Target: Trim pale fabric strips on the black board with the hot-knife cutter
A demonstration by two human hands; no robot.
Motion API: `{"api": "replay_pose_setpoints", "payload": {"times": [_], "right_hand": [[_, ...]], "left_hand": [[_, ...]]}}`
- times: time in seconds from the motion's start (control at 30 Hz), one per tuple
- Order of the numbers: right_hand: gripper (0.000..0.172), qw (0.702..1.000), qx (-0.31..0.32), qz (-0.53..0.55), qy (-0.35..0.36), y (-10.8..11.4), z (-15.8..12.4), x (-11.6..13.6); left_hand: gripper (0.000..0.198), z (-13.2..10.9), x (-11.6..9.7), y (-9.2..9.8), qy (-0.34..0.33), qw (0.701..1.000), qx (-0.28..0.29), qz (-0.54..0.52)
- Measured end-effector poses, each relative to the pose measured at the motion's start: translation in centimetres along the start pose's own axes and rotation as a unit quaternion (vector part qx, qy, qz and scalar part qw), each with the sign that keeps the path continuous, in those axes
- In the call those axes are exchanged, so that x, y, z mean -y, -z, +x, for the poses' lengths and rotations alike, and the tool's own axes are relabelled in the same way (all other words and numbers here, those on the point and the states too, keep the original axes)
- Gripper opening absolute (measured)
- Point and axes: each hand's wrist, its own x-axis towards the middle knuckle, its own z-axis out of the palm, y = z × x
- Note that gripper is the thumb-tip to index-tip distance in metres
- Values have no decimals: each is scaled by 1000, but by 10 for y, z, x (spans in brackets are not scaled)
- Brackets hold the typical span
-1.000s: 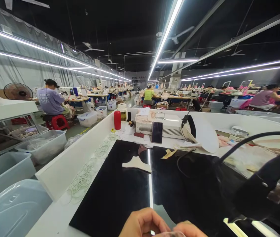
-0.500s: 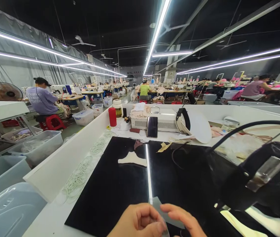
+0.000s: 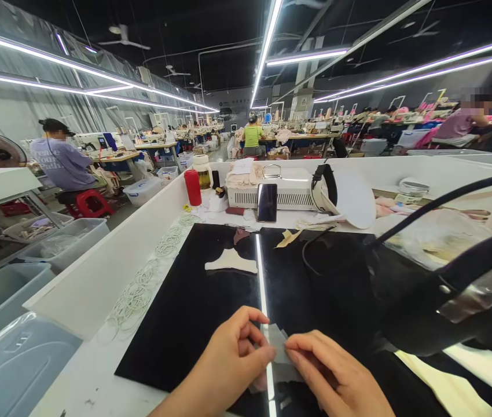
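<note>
Close to the near edge of the glossy black board (image 3: 194, 301), a small, thin translucent sheet (image 3: 287, 372) is between my two hands. My left hand (image 3: 237, 353) is closed, its thumb and fingertips pinching the sheet's left side. On the other side, my right hand (image 3: 333, 373) pinches the right edge between thumb and index finger. Farther up the board lies a cream cut fabric piece (image 3: 231, 262), apart from both hands. Pale cream strips (image 3: 428, 376) lie at the lower right, beneath a black device (image 3: 428, 307) with a strap-like top.
Coils of pale green cord (image 3: 135, 298) line the board's left side. Behind it stand a phone (image 3: 267, 202), a red bottle (image 3: 193, 187) and a white vented machine (image 3: 292, 194). A black cable (image 3: 445, 200) arches on the right. Other people sit at sewing tables beyond.
The view has tipped downward, so more of both hands shows. My right hand's fingers, apart before, have come together on the translucent sheet's edge. My left hand still pinches it.
</note>
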Motion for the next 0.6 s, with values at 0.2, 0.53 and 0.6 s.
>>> {"api": "replay_pose_setpoints", "payload": {"times": [0.2,0.53,0.6], "right_hand": [[17,997,-7,-62,36,-2,9,-15],[26,962,-6,-249,111,-9,6,-29],[26,959,4,-256,118,-9,7,-30]], "left_hand": [[19,5,0,3,-50,967,-70,241],[12,5,28,8,-275,740,-112,603],[12,4,29,8,-286,729,-112,611]]}}
